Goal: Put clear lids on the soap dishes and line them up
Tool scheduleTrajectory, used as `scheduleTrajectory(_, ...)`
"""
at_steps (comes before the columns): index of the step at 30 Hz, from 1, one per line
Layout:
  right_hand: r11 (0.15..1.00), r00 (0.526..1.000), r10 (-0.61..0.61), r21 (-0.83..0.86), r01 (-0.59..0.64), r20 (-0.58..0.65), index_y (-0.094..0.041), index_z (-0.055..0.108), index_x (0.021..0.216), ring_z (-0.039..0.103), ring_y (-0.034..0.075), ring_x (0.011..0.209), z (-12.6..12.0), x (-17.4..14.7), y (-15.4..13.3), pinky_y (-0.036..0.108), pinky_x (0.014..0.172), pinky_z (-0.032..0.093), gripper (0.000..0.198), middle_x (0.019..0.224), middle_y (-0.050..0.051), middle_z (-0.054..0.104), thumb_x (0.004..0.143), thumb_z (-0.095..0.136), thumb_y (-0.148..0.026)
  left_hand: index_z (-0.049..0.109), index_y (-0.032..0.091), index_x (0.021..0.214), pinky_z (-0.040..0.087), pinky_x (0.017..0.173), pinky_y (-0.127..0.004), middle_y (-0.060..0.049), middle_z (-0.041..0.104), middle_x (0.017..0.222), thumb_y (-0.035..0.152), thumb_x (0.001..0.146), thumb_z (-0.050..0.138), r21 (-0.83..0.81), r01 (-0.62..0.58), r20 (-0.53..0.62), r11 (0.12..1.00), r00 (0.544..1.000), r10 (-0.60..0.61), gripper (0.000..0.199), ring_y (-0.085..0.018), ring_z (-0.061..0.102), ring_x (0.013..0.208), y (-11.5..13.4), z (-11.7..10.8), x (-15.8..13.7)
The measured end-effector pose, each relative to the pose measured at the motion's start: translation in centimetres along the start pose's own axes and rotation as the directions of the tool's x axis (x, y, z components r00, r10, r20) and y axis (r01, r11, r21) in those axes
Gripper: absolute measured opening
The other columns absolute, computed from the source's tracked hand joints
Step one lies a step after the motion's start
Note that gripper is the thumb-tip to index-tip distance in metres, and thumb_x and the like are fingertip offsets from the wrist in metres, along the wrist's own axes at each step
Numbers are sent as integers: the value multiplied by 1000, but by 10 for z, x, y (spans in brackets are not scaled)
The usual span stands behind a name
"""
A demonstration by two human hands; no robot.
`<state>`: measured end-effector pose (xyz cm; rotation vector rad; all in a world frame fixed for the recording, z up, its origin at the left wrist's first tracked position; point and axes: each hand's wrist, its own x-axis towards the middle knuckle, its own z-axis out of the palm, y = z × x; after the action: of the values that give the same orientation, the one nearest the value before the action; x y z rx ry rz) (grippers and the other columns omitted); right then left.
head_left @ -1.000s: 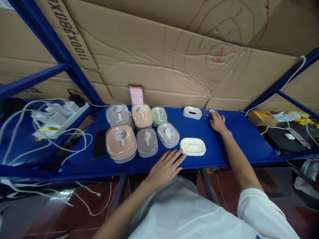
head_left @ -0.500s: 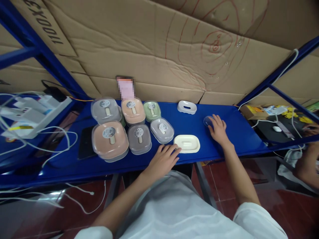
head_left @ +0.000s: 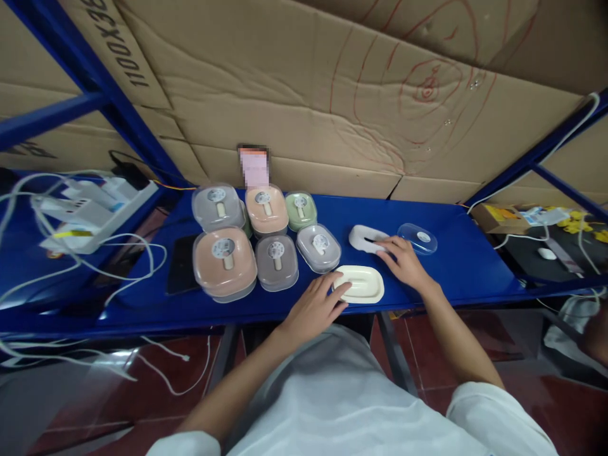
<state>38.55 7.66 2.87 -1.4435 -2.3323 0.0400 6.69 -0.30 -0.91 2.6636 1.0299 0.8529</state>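
We see the left hand (head_left: 316, 307) lying open on the blue table (head_left: 475, 272), its fingertips touching the near edge of the cream soap dish (head_left: 361, 283). The right hand (head_left: 403, 263) rests open too, fingers on the white insert (head_left: 363, 237) just behind that dish. A clear lid (head_left: 418, 237) lies just beside it, to the right.

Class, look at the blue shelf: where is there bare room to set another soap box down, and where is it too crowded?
Bare blue shelf lies right of the clear lid, up to the cardboard box. A strip behind the white insert is free too. It is crowded on the left, where the lidded boxes cluster, and in front around both hands.
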Motion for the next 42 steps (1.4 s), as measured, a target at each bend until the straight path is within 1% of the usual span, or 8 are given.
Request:
scheduleTrajectory(4,995,998,-70,70,70,-4,-29,62,147,60,28,139,3,-70,-54,53,119,42,37,147,10,67,112,49,-36,40,21,163,50,120,-53,-21,42,167,30,105,64,-22,10,-19,1000,1000,-11,64,-37,46,154,-2,2,1)
scheduleTrajectory(10,978,977,-208,41,206,49,-29,51,159,44,27,157,31,-93,-91,58,131,29,47,162,10,56,112,51,-32,60,21,147,41,129,-56,-14,50,165,30,108,58,-22,-58,58,998,997,59,39,-35,36,162,-5,3,2)
scheduleTrajectory(14,996,996,-83,15,83,-7,-34,48,161,37,27,162,18,-80,-36,58,131,30,48,173,7,42,113,43,-38,63,20,144,42,129,-57,-14,51,164,33,107,61,-40,-51,49,998,997,53,39,-36,37,161,-3,2,3)
scheduleTrajectory(18,926,914,351,-68,-370,-203,-26,49,161,22,42,165,-3,-62,58,75,127,21,67,176,16,32,105,47,-64,64,23,143,44,128,-53,-14,38,172,30,105,63,-151,34,11,988,999,-33,38,-34,39,160,0,-1,1)
scheduleTrajectory(22,904,887,425,40,-425,-181,-23,64,144,50,43,146,-11,-60,100,72,121,36,76,151,20,58,92,60,-79,66,27,139,48,126,-46,-9,29,177,28,103,66,-280,133,80,951,990,-116,37,-31,44,158,0,-5,-1)
scheduleTrajectory(26,949,926,296,183,-257,-233,-25,66,139,60,33,135,-2,-73,49,56,118,49,58,138,16,63,97,65,-65,53,32,153,47,126,-47,-9,31,177,31,100,71,-356,242,146,902,968,-202,56,-31,44,158,-3,-6,2)
scheduleTrajectory(33,972,998,-51,229,57,-32,-37,39,167,37,34,160,26,-96,-71,59,128,41,61,174,10,35,108,57,-41,17,35,171,38,131,-49,-12,36,175,32,97,77,-437,259,122,861,966,-229,95,-29,40,161,-8,0,2)
scheduleTrajectory(42,979,982,-183,95,177,49,-44,26,171,26,41,164,16,-97,-79,69,124,44,76,177,6,32,105,63,-36,26,35,169,41,130,-50,-11,43,171,34,95,80,-447,228,121,865,973,-194,91,-30,44,158,-13,-1,1)
